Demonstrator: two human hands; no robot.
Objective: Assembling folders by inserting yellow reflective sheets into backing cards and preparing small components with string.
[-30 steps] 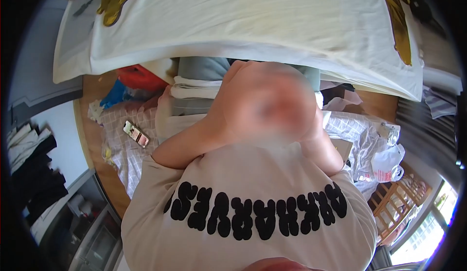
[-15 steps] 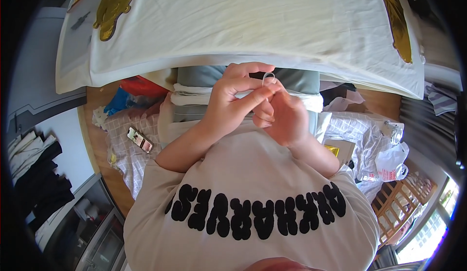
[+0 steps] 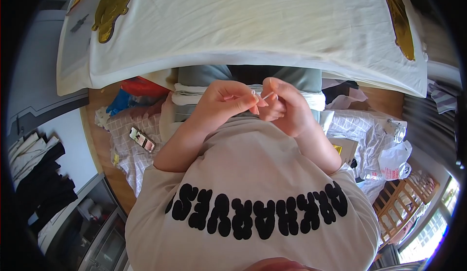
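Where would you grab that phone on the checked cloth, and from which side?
Pinch the phone midway along its two long edges, probably from above: it lies screen up on the checked cloth, longer than wide, with nothing over it.

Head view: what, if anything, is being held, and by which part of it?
A thin white strand, at two places: the left hand pinches one, the right hand the other. Whether these are its ends cannot be told.
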